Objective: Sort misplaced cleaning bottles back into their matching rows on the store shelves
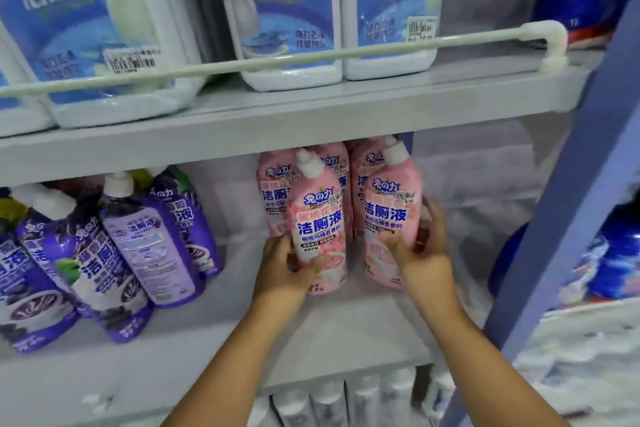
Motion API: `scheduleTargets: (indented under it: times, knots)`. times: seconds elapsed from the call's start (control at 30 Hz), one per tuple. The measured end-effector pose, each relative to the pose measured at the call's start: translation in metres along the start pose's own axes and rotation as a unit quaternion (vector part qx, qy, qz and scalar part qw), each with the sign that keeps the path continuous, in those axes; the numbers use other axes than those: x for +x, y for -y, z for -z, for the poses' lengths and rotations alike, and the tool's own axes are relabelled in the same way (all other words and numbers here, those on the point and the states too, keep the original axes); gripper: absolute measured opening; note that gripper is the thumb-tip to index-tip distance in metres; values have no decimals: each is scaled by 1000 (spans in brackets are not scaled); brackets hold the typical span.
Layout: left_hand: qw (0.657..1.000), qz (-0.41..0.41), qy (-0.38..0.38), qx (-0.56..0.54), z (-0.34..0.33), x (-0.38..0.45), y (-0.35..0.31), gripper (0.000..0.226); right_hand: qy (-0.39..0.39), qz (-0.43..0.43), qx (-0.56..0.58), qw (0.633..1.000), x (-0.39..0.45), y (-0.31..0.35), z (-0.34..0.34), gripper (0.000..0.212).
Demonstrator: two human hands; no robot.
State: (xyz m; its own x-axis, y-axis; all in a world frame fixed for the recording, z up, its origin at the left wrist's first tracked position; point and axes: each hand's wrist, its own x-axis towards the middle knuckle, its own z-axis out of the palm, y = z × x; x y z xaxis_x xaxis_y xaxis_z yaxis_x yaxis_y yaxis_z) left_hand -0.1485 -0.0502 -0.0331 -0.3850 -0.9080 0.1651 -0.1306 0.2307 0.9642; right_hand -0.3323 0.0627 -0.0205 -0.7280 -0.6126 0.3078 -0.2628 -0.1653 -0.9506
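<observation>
1. Hands first: left hand [285,265] grips the lower body of the front-left pink toilet-cleaner bottle [320,229], thumb across its front; right hand [420,246] wraps the lower body of the front-right pink toilet-cleaner bottle [393,218], fingers curled round its right side. Both hands clamped, neither free.
2. Location: both pink bottles stand upright on the middle shelf [346,319], just in front of more pink bottles [337,166], so they look to be in their matching row.
3. Risk, toppling: bottles are tall with narrow white caps; a sideways push while squaring them could knock the back pink ones over.
4. Risk, clearance: caps sit close under the upper shelf board [277,128]; lifting either bottle could catch a cap on it.
5. Risk, neighbours: purple toilet-cleaner bottles [114,253] to the left already lean, and one shows its back label; a left elbow or forearm swing could tip them further. Open gap between purple and pink rows helps.
6. Risk, edge: the front pair stands well forward of the rest; letting go before the bases sit flat could send one off the shelf front.
7. Not involved: blue-label white jugs [284,14] behind the rail [311,57] on the upper shelf.
</observation>
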Motion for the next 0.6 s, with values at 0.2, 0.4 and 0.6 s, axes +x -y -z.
scheduleTargets:
  times: [0.2, 0.4, 0.6]
  knots:
    - [999, -28, -23, 31, -14, 18, -8, 50, -55, 23, 96, 994, 3, -18, -13, 34]
    - [999, -38, -17, 33, -22, 25, -12, 47, -46, 6, 114, 992, 18, -34, -26, 32]
    - [998, -43, -29, 29, -28, 31, -8, 41, -41, -50, 65, 996, 26, -44, -31, 61]
